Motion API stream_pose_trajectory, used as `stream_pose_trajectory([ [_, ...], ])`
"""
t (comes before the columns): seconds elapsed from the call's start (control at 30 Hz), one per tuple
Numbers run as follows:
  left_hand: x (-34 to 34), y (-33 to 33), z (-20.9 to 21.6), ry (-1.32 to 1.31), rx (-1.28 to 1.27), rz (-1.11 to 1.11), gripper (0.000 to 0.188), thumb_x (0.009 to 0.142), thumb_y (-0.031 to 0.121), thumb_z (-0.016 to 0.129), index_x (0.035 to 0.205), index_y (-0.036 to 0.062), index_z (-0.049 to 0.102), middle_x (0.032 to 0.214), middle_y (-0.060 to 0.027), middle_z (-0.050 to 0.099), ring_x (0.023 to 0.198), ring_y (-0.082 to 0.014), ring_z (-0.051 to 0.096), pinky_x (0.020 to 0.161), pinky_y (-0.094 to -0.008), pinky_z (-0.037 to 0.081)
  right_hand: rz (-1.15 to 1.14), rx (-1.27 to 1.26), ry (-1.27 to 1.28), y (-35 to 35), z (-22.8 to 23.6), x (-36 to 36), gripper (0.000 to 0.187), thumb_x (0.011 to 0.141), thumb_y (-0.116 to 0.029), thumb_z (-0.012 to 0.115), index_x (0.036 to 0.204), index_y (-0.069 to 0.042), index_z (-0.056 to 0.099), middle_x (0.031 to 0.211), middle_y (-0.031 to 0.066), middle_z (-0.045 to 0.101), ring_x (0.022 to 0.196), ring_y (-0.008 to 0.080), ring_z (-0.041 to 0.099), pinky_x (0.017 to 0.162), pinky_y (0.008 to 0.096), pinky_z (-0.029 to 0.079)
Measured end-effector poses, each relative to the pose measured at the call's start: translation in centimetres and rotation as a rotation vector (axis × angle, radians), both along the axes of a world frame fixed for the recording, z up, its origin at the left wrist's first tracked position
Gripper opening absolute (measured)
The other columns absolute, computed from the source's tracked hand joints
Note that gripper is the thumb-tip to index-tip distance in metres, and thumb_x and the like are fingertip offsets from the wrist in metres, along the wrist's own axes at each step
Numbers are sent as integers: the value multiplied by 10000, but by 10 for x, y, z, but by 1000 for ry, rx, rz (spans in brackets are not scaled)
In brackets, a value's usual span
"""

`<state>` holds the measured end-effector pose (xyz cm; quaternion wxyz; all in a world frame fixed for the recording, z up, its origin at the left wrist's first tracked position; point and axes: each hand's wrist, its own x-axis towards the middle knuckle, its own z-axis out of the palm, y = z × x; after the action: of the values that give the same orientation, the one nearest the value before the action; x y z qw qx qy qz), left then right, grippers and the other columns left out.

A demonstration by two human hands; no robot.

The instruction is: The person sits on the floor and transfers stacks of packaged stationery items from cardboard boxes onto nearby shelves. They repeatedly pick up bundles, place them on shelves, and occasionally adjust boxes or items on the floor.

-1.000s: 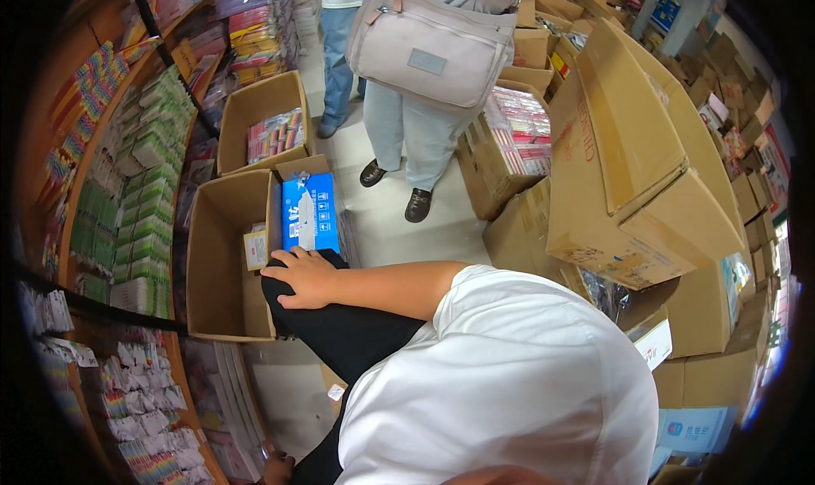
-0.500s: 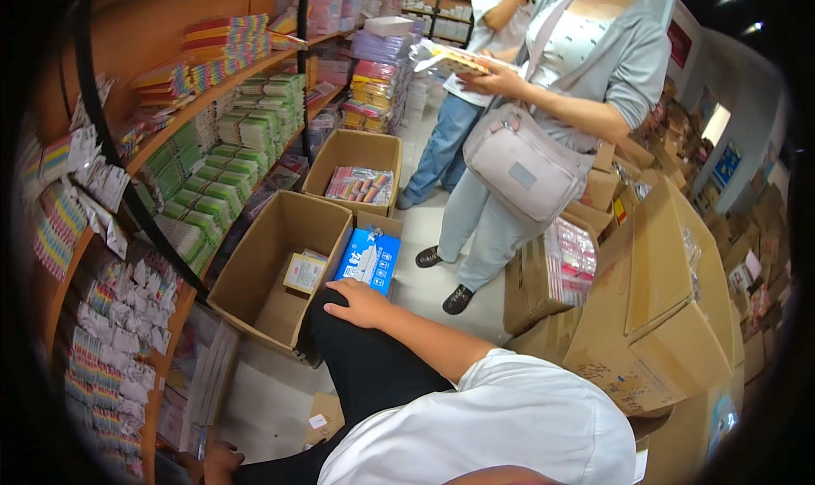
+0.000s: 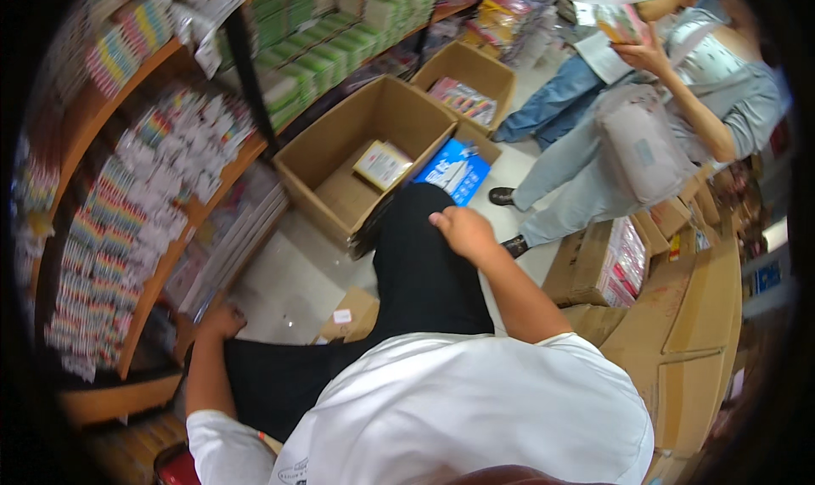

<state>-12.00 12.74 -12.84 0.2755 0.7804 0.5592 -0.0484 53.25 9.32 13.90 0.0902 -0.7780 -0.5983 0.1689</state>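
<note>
My right hand (image 3: 465,232) is at the outer side of my bent right knee, on black trousers (image 3: 429,264). Its thumb stands apart from the rest, the other fingers are mostly out of sight, and I see nothing in it. By my left knee, close to the lower shelf, is my left hand (image 3: 222,319); its fingers are dim and partly hidden. Ahead of my right knee stands an open cardboard box (image 3: 310,179) with a small white-and-yellow box (image 3: 382,164) inside. A blue printed box (image 3: 454,172) sits beside it.
Shelves (image 3: 182,209) at left hold stacked colourful packets (image 3: 106,251) and green bundles (image 3: 318,60). Another carton (image 3: 424,69) holds packets. Two people stand at right, one with a pale shoulder bag (image 3: 641,145). Large cartons (image 3: 671,332) crowd my right; a small carton (image 3: 352,315) lies between my legs.
My view has swung down and left, bringing more of my left arm into sight. My right hand has shifted from the top of the knee to its outer side.
</note>
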Motion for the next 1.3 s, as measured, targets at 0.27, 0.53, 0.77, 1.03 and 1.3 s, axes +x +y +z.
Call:
stream_pose_trajectory([
  [0.27, 89, -17, 131, 35, -187, 277, 336, 778, 297, 672, 1021, 71, 727, 995, -183, 726, 972, -343, 683, 881, -431, 526, 139, -66, 699, -14, 5, 43, 428, 991, -312, 586, 665, -54, 485, 622, -14, 495, 583, 92, 466, 533, 309, 386],
  [0.53, 101, -25, 155, -44, -314, 399, 327, 757, 248, 680, 997, 30, 715, 889, -172, 731, 855, -303, 700, 793, -411, 546, 263, -196, 761, -86, 48, 16, 416, 1004, -195, 588, 646, -87, 405, 615, -67, 394, 585, 40, 328, 497, 260, 286],
  [0.77, 89, -25, 142, -59, -421, 515, 267, 814, 179, 677, 1002, -9, 656, 802, -122, 694, 649, -199, 653, 600, -355, 525, 584, 14, 143, -55, 17, 3, 343, 934, -284, 577, 685, -49, 555, 651, 156, 592, 632, 355, 601, 566, 491, 447],
  [1.03, 80, -11, 120, -23, -425, 475, 263, 817, 199, 664, 988, 0, 645, 797, -130, 711, 652, -210, 664, 597, -348, 528, 573, -90, 304, 18, -5, 1, 352, 822, -300, 622, 553, -75, 586, 558, 133, 598, 522, 332, 612, 533, 442, 484],
  [1.3, 80, -4, 125, -8, -518, 546, 253, 821, 174, 661, 996, -4, 624, 799, -139, 710, 654, -214, 671, 567, -349, 524, 388, -468, 765, 39, 9, 2, 391, 874, -214, 599, 533, -36, 532, 481, 58, 551, 389, 157, 559, 416, 310, 459],
])
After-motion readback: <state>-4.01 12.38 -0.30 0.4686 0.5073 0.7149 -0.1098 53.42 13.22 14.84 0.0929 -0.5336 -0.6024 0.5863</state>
